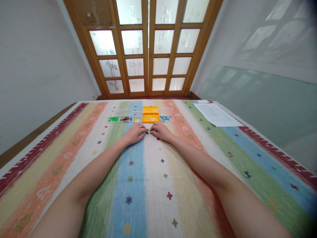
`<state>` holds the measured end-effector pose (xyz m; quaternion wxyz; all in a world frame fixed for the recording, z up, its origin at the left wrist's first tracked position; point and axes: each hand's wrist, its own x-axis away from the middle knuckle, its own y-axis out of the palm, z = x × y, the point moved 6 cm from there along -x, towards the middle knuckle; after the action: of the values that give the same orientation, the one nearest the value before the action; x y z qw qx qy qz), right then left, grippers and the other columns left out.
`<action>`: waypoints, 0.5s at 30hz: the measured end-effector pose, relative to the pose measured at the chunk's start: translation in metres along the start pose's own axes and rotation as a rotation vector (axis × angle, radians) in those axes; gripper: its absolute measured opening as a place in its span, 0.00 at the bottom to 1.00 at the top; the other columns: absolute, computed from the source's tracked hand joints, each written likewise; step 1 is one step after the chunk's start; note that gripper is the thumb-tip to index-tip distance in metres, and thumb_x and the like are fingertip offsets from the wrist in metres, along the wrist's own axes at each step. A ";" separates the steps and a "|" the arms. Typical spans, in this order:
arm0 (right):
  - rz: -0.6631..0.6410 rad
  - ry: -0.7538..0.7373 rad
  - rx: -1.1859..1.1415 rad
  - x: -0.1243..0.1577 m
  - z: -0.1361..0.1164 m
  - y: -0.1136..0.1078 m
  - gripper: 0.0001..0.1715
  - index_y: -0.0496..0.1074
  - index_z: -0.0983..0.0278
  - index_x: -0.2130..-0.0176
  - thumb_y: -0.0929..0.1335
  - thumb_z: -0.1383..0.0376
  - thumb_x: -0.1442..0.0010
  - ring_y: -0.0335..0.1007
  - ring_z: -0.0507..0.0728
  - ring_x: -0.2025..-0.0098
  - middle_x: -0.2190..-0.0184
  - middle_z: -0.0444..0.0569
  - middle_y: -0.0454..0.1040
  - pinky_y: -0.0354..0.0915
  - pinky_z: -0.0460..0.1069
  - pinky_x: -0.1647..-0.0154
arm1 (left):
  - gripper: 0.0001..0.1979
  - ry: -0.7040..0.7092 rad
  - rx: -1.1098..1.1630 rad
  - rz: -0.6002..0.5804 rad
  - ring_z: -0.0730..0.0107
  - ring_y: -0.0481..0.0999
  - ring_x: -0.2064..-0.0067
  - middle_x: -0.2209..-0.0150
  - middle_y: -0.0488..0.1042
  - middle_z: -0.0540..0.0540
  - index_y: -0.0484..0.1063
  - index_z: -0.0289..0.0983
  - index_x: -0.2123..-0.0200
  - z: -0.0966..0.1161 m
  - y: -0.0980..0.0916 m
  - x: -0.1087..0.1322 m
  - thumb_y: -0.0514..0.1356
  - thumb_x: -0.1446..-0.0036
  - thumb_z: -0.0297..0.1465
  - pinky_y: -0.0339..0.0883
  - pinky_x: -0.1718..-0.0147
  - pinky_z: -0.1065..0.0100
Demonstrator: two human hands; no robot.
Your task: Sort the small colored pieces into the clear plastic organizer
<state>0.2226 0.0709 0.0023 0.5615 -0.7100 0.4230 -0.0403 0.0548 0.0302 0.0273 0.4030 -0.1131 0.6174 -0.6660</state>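
Small green pieces [148,131] sit mid-frame between left hand [135,133] and right hand [160,131], fingertips curled close; whether either grip pinches any, I cannot tell. Striped tablecloth [153,188] spreads below; its far edge lies just above the yellow case [150,110].

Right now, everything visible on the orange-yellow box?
The orange-yellow box looks like plastic: a shallow tray with a lid of the same colour, opened toward the far side. Small white pieces lie in the tray. It sits flat toward the far edge of the striped tablecloth, between yellow pieces on its left and blue pieces on its right. The right hand is just in front; contact can't be told.
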 end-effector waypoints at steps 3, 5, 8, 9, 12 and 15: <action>0.009 0.019 -0.042 -0.001 0.000 -0.001 0.07 0.80 0.60 0.60 0.70 0.64 0.32 0.71 0.58 0.54 0.60 0.49 0.77 0.63 0.52 0.51 | 0.14 0.011 -0.017 -0.012 0.57 0.71 0.47 0.52 0.78 0.43 0.80 0.43 0.51 0.005 0.001 -0.001 0.56 0.33 0.32 0.64 0.43 0.53; 0.042 0.050 -0.044 -0.001 0.002 -0.005 0.08 0.80 0.61 0.60 0.69 0.65 0.32 0.71 0.58 0.54 0.60 0.50 0.77 0.63 0.52 0.52 | 0.15 0.032 -0.029 -0.034 0.57 0.72 0.46 0.52 0.79 0.44 0.79 0.43 0.50 0.010 0.002 -0.002 0.55 0.32 0.32 0.64 0.43 0.54; 0.083 0.094 -0.059 -0.001 0.009 -0.009 0.09 0.80 0.61 0.61 0.68 0.66 0.33 0.71 0.59 0.55 0.61 0.50 0.78 0.63 0.52 0.52 | 0.16 0.066 -0.042 -0.061 0.57 0.72 0.46 0.51 0.80 0.43 0.79 0.43 0.49 0.016 0.003 -0.003 0.53 0.32 0.32 0.64 0.43 0.54; 0.087 0.100 -0.067 -0.001 0.010 -0.009 0.09 0.80 0.61 0.61 0.68 0.66 0.33 0.71 0.59 0.56 0.62 0.50 0.78 0.63 0.52 0.52 | 0.16 0.075 -0.044 -0.065 0.57 0.72 0.46 0.51 0.80 0.43 0.79 0.43 0.48 0.017 0.002 -0.003 0.53 0.31 0.32 0.65 0.44 0.54; 0.085 0.105 -0.076 0.000 0.013 -0.008 0.10 0.80 0.61 0.62 0.67 0.65 0.32 0.71 0.58 0.56 0.62 0.50 0.78 0.63 0.52 0.52 | 0.17 0.092 -0.037 -0.071 0.58 0.72 0.46 0.51 0.80 0.44 0.79 0.42 0.48 0.019 0.001 -0.003 0.52 0.31 0.33 0.65 0.44 0.54; 0.085 0.101 -0.074 0.000 0.013 -0.008 0.10 0.79 0.61 0.62 0.67 0.65 0.32 0.71 0.58 0.57 0.62 0.50 0.79 0.63 0.52 0.53 | 0.17 0.101 -0.019 -0.076 0.58 0.72 0.46 0.49 0.80 0.44 0.78 0.42 0.46 0.018 0.002 -0.002 0.52 0.30 0.33 0.64 0.43 0.55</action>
<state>0.2335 0.0809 0.0042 0.5140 -0.7087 0.4818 -0.0362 0.0685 0.0189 0.0295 0.3445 -0.1065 0.6384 -0.6800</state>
